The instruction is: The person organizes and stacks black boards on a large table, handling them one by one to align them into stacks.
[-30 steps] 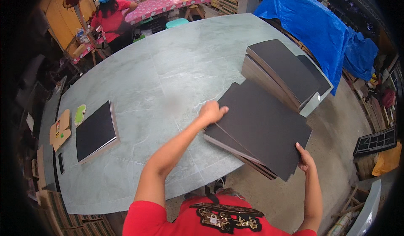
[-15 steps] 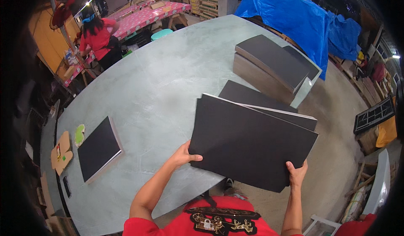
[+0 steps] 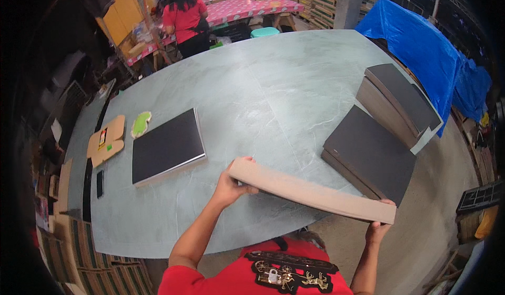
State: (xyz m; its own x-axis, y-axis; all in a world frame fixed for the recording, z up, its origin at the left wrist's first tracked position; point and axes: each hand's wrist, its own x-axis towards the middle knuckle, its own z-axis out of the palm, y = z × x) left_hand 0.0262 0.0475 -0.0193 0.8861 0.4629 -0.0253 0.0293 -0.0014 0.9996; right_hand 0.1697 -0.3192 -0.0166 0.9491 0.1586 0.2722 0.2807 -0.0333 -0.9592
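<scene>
Between my two hands is a thick stack of black-faced sheets (image 3: 310, 191), tipped so that its long tan edge faces up. My left hand (image 3: 231, 185) is closed round its left end, and my right hand (image 3: 376, 231) grips the right end from below. The stack is above the near edge of the grey-green table (image 3: 247, 100). To its right, a pile of black sheets (image 3: 371, 150) lies at the table's edge, with a taller black pile (image 3: 407, 92) behind it. Another black stack (image 3: 168, 145) rests flat on the left side.
Left on the table are a cardboard cutout (image 3: 100, 146), a green shape with a pale rim (image 3: 141, 124) and a dark phone (image 3: 100, 183). A blue tarp (image 3: 415, 53) covers something at the far right. A person in red (image 3: 184, 21) stands by a pink-covered table (image 3: 247, 12).
My hands have lifted the stack away from the right-hand pile and tilted it from face-on to edge-up. The view has shifted, so the table's things appear farther right.
</scene>
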